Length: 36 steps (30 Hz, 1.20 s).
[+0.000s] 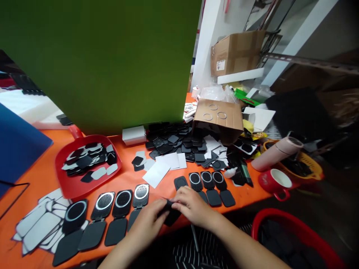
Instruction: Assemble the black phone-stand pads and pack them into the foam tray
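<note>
My left hand (148,220) and my right hand (193,205) meet at the table's front edge. Both are closed on a flat black folding panel (173,217), its top edge pinched between my fingers. What my fingertips press there is too small to make out. To the left stand several opened black hinged holders (116,231), each with a silver or black ring on its upper plate. Right of my hands lie more opened holders (213,198) with white rings. Just beyond my right hand is a black rounded plate (180,182).
A red dustpan-shaped tray (60,164) holds black and grey pads. Pale backing sheets (39,229) lie at left. Behind are a heap of black plates (168,144), white paper (157,172) and a cardboard box (218,116). At right stand a pink bottle (276,153), red mug (273,181) and red basin (291,216).
</note>
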Tool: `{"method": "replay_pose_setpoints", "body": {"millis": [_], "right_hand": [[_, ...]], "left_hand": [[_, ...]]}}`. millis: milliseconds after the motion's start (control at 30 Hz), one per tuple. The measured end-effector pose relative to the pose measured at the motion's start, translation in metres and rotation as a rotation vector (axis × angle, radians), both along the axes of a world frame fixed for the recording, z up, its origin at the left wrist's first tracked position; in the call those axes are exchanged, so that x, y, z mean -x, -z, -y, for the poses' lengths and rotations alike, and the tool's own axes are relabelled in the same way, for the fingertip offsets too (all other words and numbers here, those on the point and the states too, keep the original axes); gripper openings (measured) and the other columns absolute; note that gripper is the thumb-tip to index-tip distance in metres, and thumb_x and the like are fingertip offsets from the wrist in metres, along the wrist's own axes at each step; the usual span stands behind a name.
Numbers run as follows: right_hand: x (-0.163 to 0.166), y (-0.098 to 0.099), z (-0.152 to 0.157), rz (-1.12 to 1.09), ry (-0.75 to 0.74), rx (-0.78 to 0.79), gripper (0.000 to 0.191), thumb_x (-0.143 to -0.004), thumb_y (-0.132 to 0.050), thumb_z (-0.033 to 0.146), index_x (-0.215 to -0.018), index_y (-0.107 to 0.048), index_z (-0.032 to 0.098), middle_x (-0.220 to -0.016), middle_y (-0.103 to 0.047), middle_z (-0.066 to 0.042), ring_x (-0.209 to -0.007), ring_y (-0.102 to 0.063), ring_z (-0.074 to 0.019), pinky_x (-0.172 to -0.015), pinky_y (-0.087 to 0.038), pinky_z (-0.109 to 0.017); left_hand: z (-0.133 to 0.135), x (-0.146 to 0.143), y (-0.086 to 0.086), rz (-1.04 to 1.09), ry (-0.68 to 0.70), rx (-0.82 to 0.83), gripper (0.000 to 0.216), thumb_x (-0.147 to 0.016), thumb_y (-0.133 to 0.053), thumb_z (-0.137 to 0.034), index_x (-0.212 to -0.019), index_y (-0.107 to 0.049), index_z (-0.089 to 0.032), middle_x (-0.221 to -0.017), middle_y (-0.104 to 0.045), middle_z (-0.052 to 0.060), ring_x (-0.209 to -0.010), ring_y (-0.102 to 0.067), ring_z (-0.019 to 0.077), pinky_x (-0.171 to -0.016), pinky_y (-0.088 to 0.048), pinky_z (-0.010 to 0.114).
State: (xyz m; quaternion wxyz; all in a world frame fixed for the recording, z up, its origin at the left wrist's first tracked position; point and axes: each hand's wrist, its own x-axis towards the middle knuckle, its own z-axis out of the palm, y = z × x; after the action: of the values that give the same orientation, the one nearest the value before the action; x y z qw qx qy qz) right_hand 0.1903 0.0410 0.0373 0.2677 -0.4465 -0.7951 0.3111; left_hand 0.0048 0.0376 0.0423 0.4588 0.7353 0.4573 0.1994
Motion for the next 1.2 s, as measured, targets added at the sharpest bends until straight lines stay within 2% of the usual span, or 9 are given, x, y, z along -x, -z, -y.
{"method": "replay_pose_setpoints", "body": {"millis": [200,300,400,533,633,733,867,1000,1200], "right_hand": [[-0.034,0.016,0.018,-0.115,0.159,0.168,0.021,-0.085,-0.047,0.029,-0.074,-0.062,0.019,-0.075,-0.058,-0.001,-0.073,-0.052,-0.0132,-0.068,-0.040,-0.025],[-0.073,0.020,0.018,-0.304,0.535,0.268,0.026,-0.082,-0.048,0.040,-0.080,-0.060,0.017,-0.065,-0.058,-0.001,-0.061,-0.052,-0.0135,-0.058,-0.041,-0.024],[-0.111,0.012,0.020,-0.456,0.836,0.268,0.035,-0.080,-0.047,0.049,-0.087,-0.059,0.016,-0.063,-0.060,-0.003,-0.057,-0.054,-0.0152,-0.056,-0.044,-0.026],[-0.121,-0.003,0.021,-0.344,0.609,0.283,0.038,-0.080,-0.047,0.049,-0.098,-0.061,0.019,-0.097,-0.063,-0.008,-0.083,-0.059,-0.0208,-0.072,-0.046,-0.031],[-0.107,0.003,0.011,-0.213,0.524,0.224,0.034,-0.079,-0.051,0.042,-0.105,-0.057,0.021,-0.096,-0.063,-0.006,-0.086,-0.058,-0.0199,-0.077,-0.044,-0.032],[-0.098,0.026,-0.008,-0.259,0.570,0.241,0.042,-0.077,-0.052,0.037,-0.115,-0.046,0.021,-0.081,-0.063,-0.003,-0.075,-0.058,-0.0170,-0.073,-0.045,-0.032],[-0.099,0.056,-0.026,-0.470,0.497,0.426,0.024,-0.074,-0.055,0.037,-0.089,-0.054,0.018,-0.082,-0.061,-0.004,-0.077,-0.058,-0.0168,-0.069,-0.045,-0.030],[-0.099,0.069,-0.034,-0.454,0.499,0.326,0.019,-0.070,-0.060,0.034,-0.080,-0.056,0.018,-0.097,-0.057,-0.006,-0.090,-0.053,-0.0184,-0.076,-0.042,-0.030],[-0.102,0.086,-0.043,-0.309,0.518,0.281,0.016,-0.073,-0.055,0.033,-0.078,-0.052,0.018,-0.070,-0.051,0.000,-0.065,-0.049,-0.0144,-0.065,-0.042,-0.028]], "left_hand": [[0.010,-0.016,0.013,0.035,0.093,0.067,0.024,-0.081,-0.042,-0.021,-0.101,-0.056,-0.023,-0.101,-0.062,0.004,-0.093,-0.055,0.0185,-0.081,-0.041,0.028],[0.009,-0.019,0.019,0.035,0.029,0.124,0.026,-0.081,-0.044,-0.025,-0.105,-0.054,-0.021,-0.104,-0.061,0.006,-0.097,-0.054,0.0204,-0.082,-0.041,0.029],[0.005,-0.030,0.020,-0.083,0.045,0.111,0.022,-0.083,-0.041,-0.031,-0.090,-0.058,-0.019,-0.089,-0.064,0.004,-0.083,-0.058,0.0197,-0.071,-0.044,0.028],[0.001,-0.062,0.025,-0.148,0.304,-0.146,0.028,-0.087,-0.034,-0.033,-0.093,-0.059,-0.021,-0.096,-0.064,0.005,-0.091,-0.056,0.0198,-0.081,-0.042,0.032],[-0.001,-0.085,0.039,-0.156,0.395,-0.333,0.026,-0.087,-0.036,-0.030,-0.103,-0.056,-0.023,-0.120,-0.054,0.005,-0.113,-0.045,0.0220,-0.099,-0.027,0.044],[-0.002,-0.095,0.059,-0.190,0.392,-0.413,0.025,-0.088,-0.035,-0.029,-0.101,-0.055,-0.022,-0.128,-0.048,0.005,-0.119,-0.039,0.0221,-0.102,-0.021,0.049],[-0.001,-0.094,0.076,-0.183,0.344,-0.454,0.025,-0.089,-0.033,-0.028,-0.102,-0.053,-0.021,-0.127,-0.049,0.004,-0.118,-0.041,0.0200,-0.103,-0.021,0.048],[-0.001,-0.093,0.080,-0.169,0.319,-0.466,0.024,-0.089,-0.033,-0.027,-0.103,-0.053,-0.021,-0.126,-0.050,0.002,-0.118,-0.041,0.0181,-0.103,-0.021,0.046],[-0.001,-0.093,0.080,-0.164,0.297,-0.476,0.024,-0.089,-0.034,-0.026,-0.103,-0.054,-0.023,-0.126,-0.050,0.000,-0.117,-0.042,0.0167,-0.103,-0.022,0.042]]}}
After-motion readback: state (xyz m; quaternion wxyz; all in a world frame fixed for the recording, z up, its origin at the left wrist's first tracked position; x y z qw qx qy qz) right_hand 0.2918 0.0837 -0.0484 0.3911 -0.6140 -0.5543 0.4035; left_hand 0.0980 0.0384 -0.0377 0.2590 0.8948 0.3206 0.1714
